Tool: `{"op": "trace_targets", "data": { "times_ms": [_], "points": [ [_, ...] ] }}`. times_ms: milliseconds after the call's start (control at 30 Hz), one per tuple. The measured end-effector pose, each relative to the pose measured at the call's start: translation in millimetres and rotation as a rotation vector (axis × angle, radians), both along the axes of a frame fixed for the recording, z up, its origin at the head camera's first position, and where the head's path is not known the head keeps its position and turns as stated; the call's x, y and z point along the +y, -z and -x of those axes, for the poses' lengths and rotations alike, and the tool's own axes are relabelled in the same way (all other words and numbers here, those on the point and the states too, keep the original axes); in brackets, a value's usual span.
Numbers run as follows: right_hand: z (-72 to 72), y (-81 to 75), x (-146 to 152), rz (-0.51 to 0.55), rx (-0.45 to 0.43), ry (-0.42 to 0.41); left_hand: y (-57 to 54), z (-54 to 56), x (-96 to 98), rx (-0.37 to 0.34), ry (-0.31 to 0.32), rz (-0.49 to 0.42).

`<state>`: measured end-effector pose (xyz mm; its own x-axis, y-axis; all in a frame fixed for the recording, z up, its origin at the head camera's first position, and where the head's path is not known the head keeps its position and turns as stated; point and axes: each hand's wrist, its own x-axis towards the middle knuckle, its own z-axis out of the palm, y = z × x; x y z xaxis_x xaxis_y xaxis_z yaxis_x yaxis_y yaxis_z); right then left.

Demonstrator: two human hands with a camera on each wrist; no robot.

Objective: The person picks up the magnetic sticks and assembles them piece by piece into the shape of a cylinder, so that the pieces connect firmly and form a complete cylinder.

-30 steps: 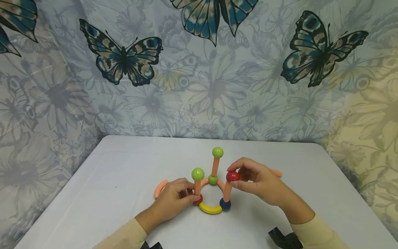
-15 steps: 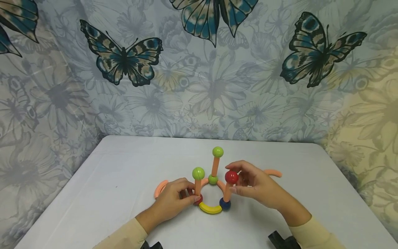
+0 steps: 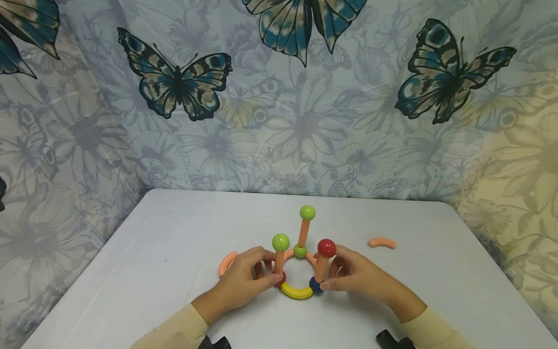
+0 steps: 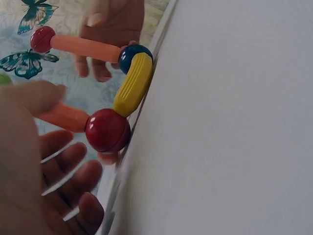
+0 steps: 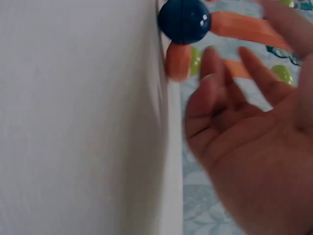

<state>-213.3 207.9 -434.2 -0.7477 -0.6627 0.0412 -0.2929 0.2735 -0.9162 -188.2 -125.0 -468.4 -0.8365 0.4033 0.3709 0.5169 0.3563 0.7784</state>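
Note:
A toy of sticks and balls stands on the table, its base ring including a yellow curved piece (image 3: 297, 292). My left hand (image 3: 241, 281) holds the upright orange stick (image 3: 279, 264) low down, thumb by the red base ball (image 4: 107, 131); a green ball (image 3: 281, 242) tops this stick. My right hand (image 3: 359, 276) is around the right upright stick (image 3: 321, 267), thumb near the blue base ball (image 5: 183, 20). Its fingers are loosely bent and apart from the stick in the right wrist view. A red ball (image 3: 326, 248) caps that stick. The back upright stick (image 3: 303, 233) carries another green ball (image 3: 307, 212).
One loose orange curved piece (image 3: 382, 243) lies on the white table (image 3: 174, 228) at the right. Another orange curved piece (image 3: 226, 264) is partly hidden behind my left hand. Black straps (image 3: 394, 340) show near both wrists. A butterfly-patterned cloth (image 3: 305, 126) hangs behind the table.
My right hand has let go of the red top ball and slid down beside its stick toward the blue base ball. The left hand keeps its place.

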Motion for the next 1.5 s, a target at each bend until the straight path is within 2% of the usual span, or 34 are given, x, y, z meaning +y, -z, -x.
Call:
{"op": "trace_targets", "data": {
  "times_ms": [167, 233, 300, 367, 467, 533, 600, 700, 767, 833, 933, 1133, 1300, 1400, 1500],
  "points": [
    [-0.3, 12.2, -2.3, -0.024, 0.086, -0.003, -11.9, 4.5, -9.6, 0.009, -0.003, -0.077],
    [0.3, 14.4, -2.1, -0.013, 0.116, -0.012, -18.3, 8.3, -16.9, -0.015, -0.033, -0.118],
    [1.6, 15.1, -0.6, -0.003, 0.119, -0.027, -24.0, 12.5, -25.5, -0.056, -0.086, -0.151],
    [3.5, 15.7, 2.2, 0.005, 0.097, -0.042, -27.8, 17.1, -35.4, -0.116, -0.167, -0.140],
    [5.6, 16.9, 9.3, -0.003, 0.058, -0.024, -29.3, 23.5, -50.6, -0.211, -0.291, -0.068],
    [7.4, 17.9, 14.1, -0.005, 0.027, 0.008, -28.3, 27.3, -60.3, -0.265, -0.332, 0.001],
    [9.5, 18.5, 17.7, -0.009, -0.002, 0.057, -26.1, 31.0, -68.4, -0.314, -0.327, 0.058],
    [13.8, 18.7, 19.8, -0.017, -0.047, 0.122, -24.3, 34.0, -77.8, -0.389, -0.266, 0.136],
    [16.8, 18.2, 19.8, -0.030, -0.053, 0.163, -24.4, 35.3, -81.9, -0.423, -0.221, 0.187],
    [19.7, 17.4, 18.9, -0.040, -0.047, 0.194, -26.2, 35.2, -84.1, -0.441, -0.209, 0.241],
    [24.0, 16.7, 16.6, -0.041, -0.024, 0.226, -29.9, 34.3, -84.6, -0.452, -0.236, 0.312],
    [31.6, 16.5, 7.5, -0.051, -0.037, 0.274, -38.3, 30.3, -78.2, -0.467, -0.320, 0.401],
    [41.5, 18.4, -6.4, -0.001, -0.082, 0.276, -44.4, 30.1, -76.3, -0.431, -0.349, 0.407],
    [47.9, 21.5, -16.9, 0.020, -0.075, 0.273, -44.0, 34.1, -78.1, -0.435, -0.341, 0.349],
    [51.9, 25.0, -27.1, 0.022, -0.027, 0.263, -42.9, 38.5, -76.9, -0.442, -0.345, 0.278]
  ]
}}
